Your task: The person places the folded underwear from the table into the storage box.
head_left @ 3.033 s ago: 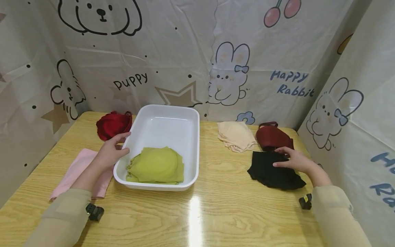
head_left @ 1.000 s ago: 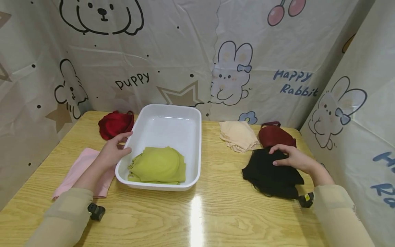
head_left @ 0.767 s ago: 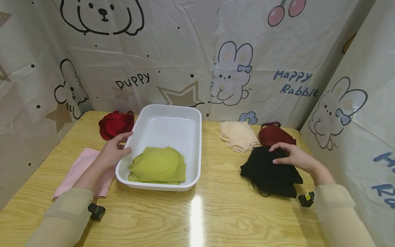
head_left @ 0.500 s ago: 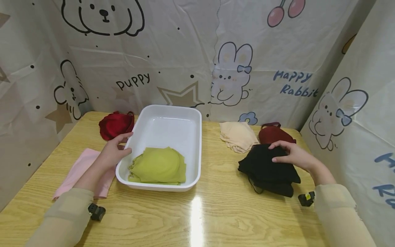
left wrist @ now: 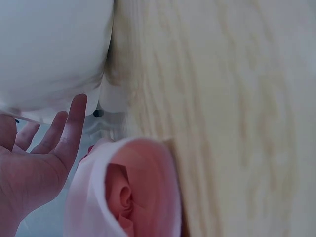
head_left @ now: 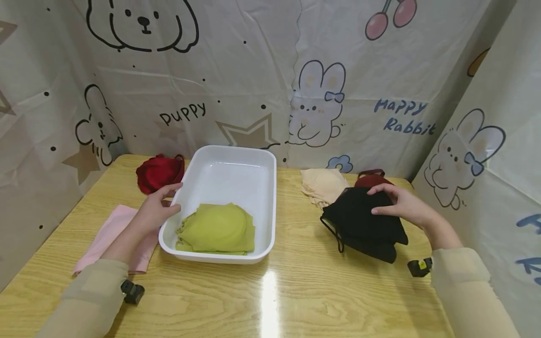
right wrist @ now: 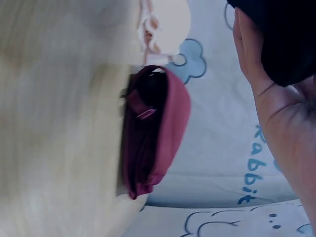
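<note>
In the head view my right hand [head_left: 407,206] pinches a folded black bra [head_left: 363,223] between thumb and fingers. The bra is tilted, its lower edge hanging free and a thin strap dangling on the left. In the right wrist view the black cloth [right wrist: 291,44] covers most of the fingertips. My left hand [head_left: 154,211] touches the left rim of a white plastic basin [head_left: 274,206]; its fingers look loosely extended along the wall in the left wrist view. Inside the basin's near end lies a folded yellow-green bra [head_left: 221,227].
Behind the black bra sit a maroon bra [head_left: 373,180] and a beige one [head_left: 319,182]. A red bra [head_left: 158,172] lies left of the basin. Folded pink fabric [head_left: 105,232] is partly under my left forearm. A printed curtain [head_left: 253,70] borders the wooden table [head_left: 304,291].
My right hand has taken hold of the black bra and raised it off the table, shifting it slightly left and away from me. The left hand stays at the basin's rim.
</note>
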{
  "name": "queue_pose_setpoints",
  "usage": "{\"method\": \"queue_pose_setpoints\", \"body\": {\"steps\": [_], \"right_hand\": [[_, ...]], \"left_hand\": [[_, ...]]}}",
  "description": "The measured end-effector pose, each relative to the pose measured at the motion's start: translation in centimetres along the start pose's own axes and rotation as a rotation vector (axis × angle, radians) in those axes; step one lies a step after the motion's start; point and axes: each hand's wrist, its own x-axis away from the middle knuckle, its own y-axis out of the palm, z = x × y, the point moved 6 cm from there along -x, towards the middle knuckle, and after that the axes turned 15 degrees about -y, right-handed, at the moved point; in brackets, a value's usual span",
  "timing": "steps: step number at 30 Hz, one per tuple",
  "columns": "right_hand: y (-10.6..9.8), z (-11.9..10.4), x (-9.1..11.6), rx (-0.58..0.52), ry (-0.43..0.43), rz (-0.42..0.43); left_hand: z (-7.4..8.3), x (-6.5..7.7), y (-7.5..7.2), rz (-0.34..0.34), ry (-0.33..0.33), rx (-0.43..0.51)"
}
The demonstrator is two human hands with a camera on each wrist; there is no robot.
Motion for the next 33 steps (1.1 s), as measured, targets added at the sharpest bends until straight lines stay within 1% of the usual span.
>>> {"method": "queue_pose_setpoints", "body": {"steps": [6, 12, 21, 27, 30, 33], "right_hand": [[-0.8, -1.7, -0.7, 0.002, -0.032, 0.018], [-1.3, -3.1, -1.3, 0.023, -0.006, 0.051], [-1.8, -5.0, -2.3, -0.114, -0.001, 0.082], [-2.3, -6.7, -3.2, -0.102, -0.008, 0.105], [-2.6, -7.4, -3.8, -0.095, 0.005, 0.111], [-2.9, -8.1, -4.6, -0.075, -0.017, 0.112]], "left_hand": [[0.0, 0.0, 0.0, 0.006, -0.002, 0.005], [-0.1, 0.0, 0.1, 0.002, -0.007, 0.012], [0.1, 0.2, 0.0, 0.006, 0.002, 0.008], [0.1, 0.2, 0.0, 0.004, -0.005, 0.009], [0.0, 0.2, 0.0, 0.002, -0.010, 0.010], [-0.1, 0.1, 0.0, 0.002, -0.011, 0.011]]}}
